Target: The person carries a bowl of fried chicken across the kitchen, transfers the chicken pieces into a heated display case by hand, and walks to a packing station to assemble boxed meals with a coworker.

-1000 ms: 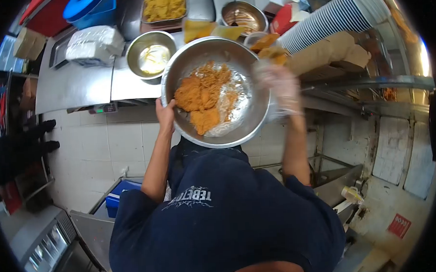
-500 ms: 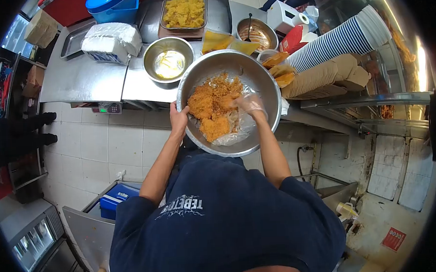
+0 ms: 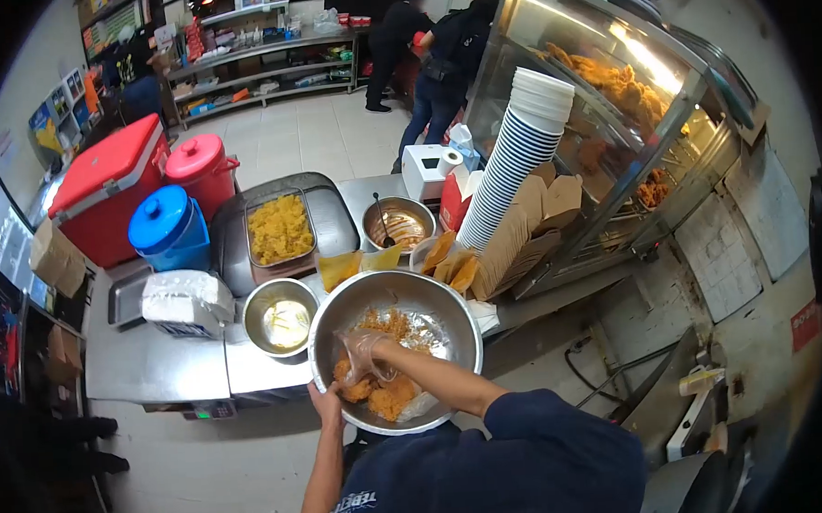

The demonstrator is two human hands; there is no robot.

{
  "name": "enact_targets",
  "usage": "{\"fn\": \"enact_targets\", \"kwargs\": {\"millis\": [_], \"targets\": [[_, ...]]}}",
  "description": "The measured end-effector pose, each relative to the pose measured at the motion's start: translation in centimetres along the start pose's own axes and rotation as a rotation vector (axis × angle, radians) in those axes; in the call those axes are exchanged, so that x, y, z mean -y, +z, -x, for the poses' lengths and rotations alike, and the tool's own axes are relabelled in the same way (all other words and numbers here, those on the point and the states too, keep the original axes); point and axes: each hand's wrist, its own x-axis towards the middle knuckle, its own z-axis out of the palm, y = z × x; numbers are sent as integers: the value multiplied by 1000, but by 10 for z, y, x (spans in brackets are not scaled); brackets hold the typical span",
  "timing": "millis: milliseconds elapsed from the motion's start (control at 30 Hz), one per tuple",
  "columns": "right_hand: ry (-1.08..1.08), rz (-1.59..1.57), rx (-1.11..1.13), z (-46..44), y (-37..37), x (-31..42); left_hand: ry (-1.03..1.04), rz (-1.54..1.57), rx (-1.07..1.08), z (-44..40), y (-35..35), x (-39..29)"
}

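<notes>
A large metal mixing bowl (image 3: 464,323) is tilted toward me at the counter's front edge. My left hand (image 3: 328,405) grips its rim at the lower left, thumb at the edge. Inside the bowl, my right hand (image 3: 362,348), in a clear plastic glove, has its fingers around a crumb-coated fried chicken piece (image 3: 350,380) against the left wall; the fingertips are partly hidden. Another fried chicken piece (image 3: 392,398) lies nearer me. Loose orange crumbs (image 3: 388,323) are spread toward the far side, and clear plastic (image 3: 422,405) shows at the bottom right.
A smaller metal bowl (image 3: 282,319) stands left, beyond it a tray of yellow rice (image 3: 281,229). Behind are a sauce bowl with a ladle (image 3: 399,224), stacked paper cups (image 3: 517,156) and cardboard boxes (image 3: 511,238). A glass display case (image 3: 596,92) rises right. Other people stand farther back.
My view has tipped up toward the room. My right hand has moved from the bowl's right side to its left, onto the chicken. My left hand still holds the rim.
</notes>
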Motion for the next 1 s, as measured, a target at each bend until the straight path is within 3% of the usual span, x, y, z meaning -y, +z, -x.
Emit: {"fn": "enact_targets", "kwargs": {"millis": [133, 233, 333, 400, 533, 600, 633, 700, 933, 1000], "targets": [[97, 30, -5, 6, -12, -3, 26, -44, 17, -7, -3, 6], [-125, -63, -1, 14, -10, -4, 13, -13, 26, -15, -10, 13], [-106, -22, -138, 1, 2, -18, 3, 66, 64, -2, 3, -4], [-27, -2, -57, 16, -10, -9, 12, -29, 33, -14, -4, 9], [-176, -188, -159, -1, 42, -29, 2, 2, 56, -17, -6, 13], [-490, -544, -481, -13, 69, -40, -34, 5, 57, -14, -4, 9], [-497, -542, -490, -14, 74, -42, -36, 32, 64, -6, 1, -2], [-579, -573, -785, -1, 77, -40, -15, 17, 47, -1, 6, -8], [-132, -943, -408, 16, 90, -43, -35, 14, 48, 9, 12, -19], [-200, -856, -359, 7, 93, -46, -12, 30, 21, 2, 8, -13]]}}
